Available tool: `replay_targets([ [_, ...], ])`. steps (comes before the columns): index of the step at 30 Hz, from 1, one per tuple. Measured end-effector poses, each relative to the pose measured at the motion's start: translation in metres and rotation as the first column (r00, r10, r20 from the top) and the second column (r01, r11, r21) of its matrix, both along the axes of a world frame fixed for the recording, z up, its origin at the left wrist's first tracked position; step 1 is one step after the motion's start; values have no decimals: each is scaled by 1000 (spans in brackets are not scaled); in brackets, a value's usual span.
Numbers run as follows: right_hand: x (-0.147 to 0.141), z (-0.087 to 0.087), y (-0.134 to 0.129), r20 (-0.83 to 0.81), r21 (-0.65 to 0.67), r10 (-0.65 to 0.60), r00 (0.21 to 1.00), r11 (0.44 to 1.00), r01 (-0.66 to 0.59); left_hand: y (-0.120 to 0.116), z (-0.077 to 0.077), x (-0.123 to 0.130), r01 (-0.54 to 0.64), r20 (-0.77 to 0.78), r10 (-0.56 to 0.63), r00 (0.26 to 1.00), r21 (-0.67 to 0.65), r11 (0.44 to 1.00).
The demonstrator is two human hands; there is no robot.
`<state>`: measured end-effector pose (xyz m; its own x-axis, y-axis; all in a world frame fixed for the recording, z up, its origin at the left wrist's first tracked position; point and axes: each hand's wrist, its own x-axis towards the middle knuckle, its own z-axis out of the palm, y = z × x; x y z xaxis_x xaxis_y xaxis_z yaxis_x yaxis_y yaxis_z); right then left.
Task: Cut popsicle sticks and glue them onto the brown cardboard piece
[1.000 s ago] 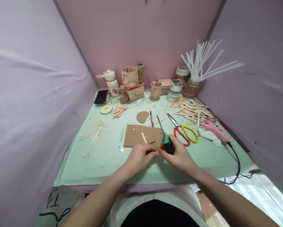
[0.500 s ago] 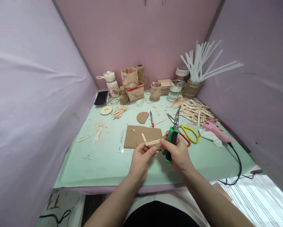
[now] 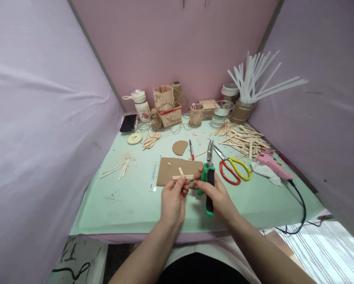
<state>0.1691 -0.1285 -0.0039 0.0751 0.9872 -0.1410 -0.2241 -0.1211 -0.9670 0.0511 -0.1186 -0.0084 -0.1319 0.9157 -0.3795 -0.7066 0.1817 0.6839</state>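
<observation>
Here my left hand [image 3: 173,196] pinched a short wooden stick [image 3: 183,177] by one end, fingers closed on it, and held it level just above the brown cardboard sheet [image 3: 167,172] at the near middle of the surface [image 3: 129,205]. My right hand [image 3: 215,193] was wrapped around the green-handled cutters [image 3: 208,179], gripping them with the blades pointing away from me, and its fingertips met the other end of the stick. To do this well, I judged that I needed the stick steady and square to the blades, with my left fingers kept well back from the cut line. A firm grip on the handles mattered too, since a thin stick can split or fly off sideways when it snaps. Another small stick [image 3: 180,170] lay on the cardboard just behind. The red and yellow scissors [image 3: 233,169] lay just to the right, and the pink glue gun [image 3: 273,165] beyond them.
</observation>
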Motion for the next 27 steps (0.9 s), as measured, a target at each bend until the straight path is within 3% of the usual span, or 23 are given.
replay_targets([
  [3, 14, 7, -10, 127, -61, 181, 975, 983, -175, 6, 1, -12, -28, 37, 30, 999, -51, 998],
  [6, 20, 18, -22, 248, -116, 360, 899, 933, -342, 9, 3, -19, -41, 69, 46, 997, -75, 996],
  [10, 17, 25, -34, 341, -171, 489, 803, 872, -458, 6, 6, -20, -9, 82, 17, 997, -101, 995],
  [21, 7, 31, -35, 281, -223, 549, 787, 835, -502, 3, 10, -17, 33, 13, -32, 999, -104, 994],
  [27, 4, 28, -35, 230, -199, 519, 823, 853, -482, 2, 9, -14, 28, 9, -27, 1000, -107, 994],
])
